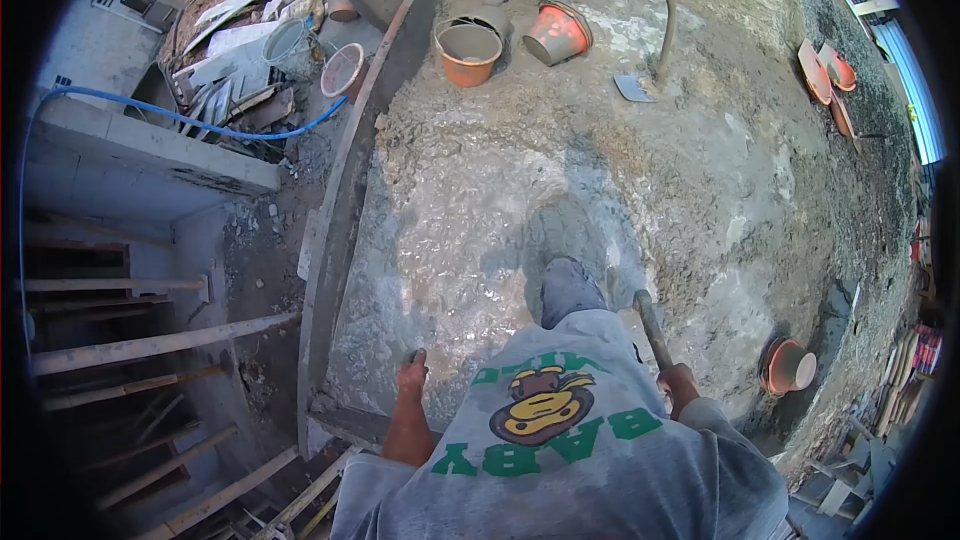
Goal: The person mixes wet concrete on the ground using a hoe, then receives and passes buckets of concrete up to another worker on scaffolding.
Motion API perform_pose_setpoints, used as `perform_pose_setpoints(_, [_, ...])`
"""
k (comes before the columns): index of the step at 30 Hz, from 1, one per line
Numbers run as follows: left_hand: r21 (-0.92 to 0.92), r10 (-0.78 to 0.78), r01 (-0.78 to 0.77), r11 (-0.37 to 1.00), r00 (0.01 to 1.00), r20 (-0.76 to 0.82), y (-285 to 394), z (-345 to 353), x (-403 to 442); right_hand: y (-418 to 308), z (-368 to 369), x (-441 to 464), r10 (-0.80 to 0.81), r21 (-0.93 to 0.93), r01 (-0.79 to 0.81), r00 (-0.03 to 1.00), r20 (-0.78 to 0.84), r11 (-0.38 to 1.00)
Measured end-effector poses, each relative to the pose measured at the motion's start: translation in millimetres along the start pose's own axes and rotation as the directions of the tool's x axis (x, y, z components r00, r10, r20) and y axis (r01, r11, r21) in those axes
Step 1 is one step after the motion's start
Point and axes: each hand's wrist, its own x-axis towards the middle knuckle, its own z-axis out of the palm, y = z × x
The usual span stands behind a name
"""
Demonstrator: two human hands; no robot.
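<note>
Wooden handle (652, 328), at the right side of the wet concrete (465, 230), is wrapped in the right hand's (680, 387) fingers; it should prove stiff and sturdy, perhaps slippery if wet mix coats it (whatever head it may carry cannot be made out), with the dry shaft likely the surest hold. Over the wet concrete's near left part hangs the left hand (412, 377), whose grip I cannot tell, while an orange bucket (470, 72) stands beyond its far edge.

grey shirt (590, 485), green lettering (508, 460)
</note>
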Motion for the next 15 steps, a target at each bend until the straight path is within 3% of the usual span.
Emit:
perform_pose_setpoints(2, [0.021,0.026,-0.027,0.999,0.998,0.05,-1.5,-7.7,12.8,-26.2,-9.0,-13.1,-0.041,0.082,0.042,0.999,-0.02,0.996])
perform_pose_setpoints(3, [0.12,-0.112,0.102,0.988,0.991,0.078,14.3,-14.0,-24.7,-13.4,-31.7,-11.3,0.008,-0.003,-0.008,0.999,0.043,1.0])
perform_pose_setpoints(5, [0.154,-0.128,0.108,0.982,0.984,0.122,65.3,11.2,6.1,-62.4,-65.1,39.7,-0.043,-0.004,0.043,0.998,-0.051,0.999])
perform_pose_setpoints(7, [0.243,-0.181,0.148,0.959,0.976,0.121,109.4,18.2,28.1,-109.4,-106.0,82.0,-0.232,-0.148,0.23,0.973,0.001,0.962])
perform_pose_setpoints(9, [0.281,-0.16,0.116,0.953,0.977,0.139,167.6,34.9,38.5,-159.7,-155.8,81.1,-0.235,0.063,0.247,0.96,-0.149,0.967])
perform_pose_setpoints(11, [0.321,-0.045,-0.019,0.947,0.98,0.192,241.8,63.5,54.2,-210.8,-192.1,107.1,-0.243,0.187,0.269,0.958,-0.151,0.945])
perform_pose_setpoints(12, [0.243,-0.001,-0.047,0.969,0.981,0.192,290.8,91.4,51.8,-242.3,-220.9,102.4,-0.423,-0.001,0.43,0.886,-0.188,0.903])
perform_pose_setpoints(13, [0.232,0.017,-0.063,0.971,0.981,0.195,321.6,116.3,64.1,-271.4,-228.4,133.6,-0.313,0.254,0.351,0.933,-0.18,0.901])
perform_pose_setpoints(15, [0.173,0.064,-0.128,0.977,0.941,0.333,393.2,168.9,56.1,-330.5,-277.1,117.1,-0.361,0.411,0.438,0.897,-0.254,0.799])
